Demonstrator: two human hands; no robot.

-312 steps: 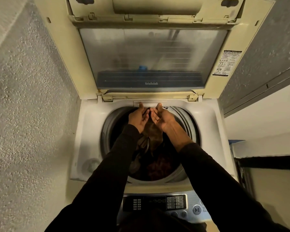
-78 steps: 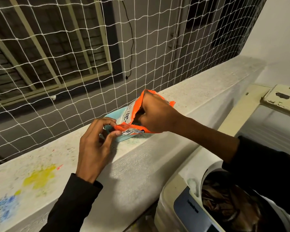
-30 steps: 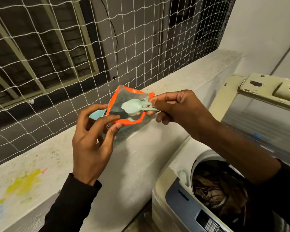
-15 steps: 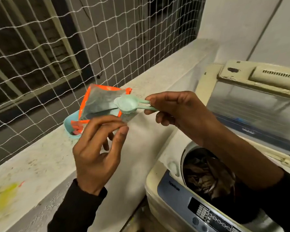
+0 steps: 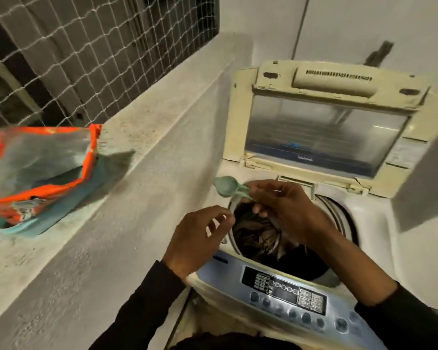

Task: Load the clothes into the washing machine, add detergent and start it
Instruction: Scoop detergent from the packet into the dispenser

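Note:
My right hand [image 5: 286, 208] pinches the handle of a pale green detergent scoop [image 5: 226, 186], which hangs over the left rim of the washing machine [image 5: 369, 223]. Dark brown clothes [image 5: 257, 233] lie in the drum below it. My left hand [image 5: 196, 239] hovers by the drum's left edge with loosely curled fingers and holds nothing. The orange and teal detergent pouch [image 5: 39, 173] stands open on the concrete ledge [image 5: 149, 117] at the left. The machine's lid [image 5: 324, 130] stands raised behind the drum.
The control panel [image 5: 286, 294] with buttons runs along the machine's near edge. White netting [image 5: 86, 54] covers the opening above the ledge. A pale wall rises behind and to the right of the machine.
My right hand has carried the scoop from the pouch over to the drum. My left hand has let go of the pouch and moved toward the machine. The view has swung right.

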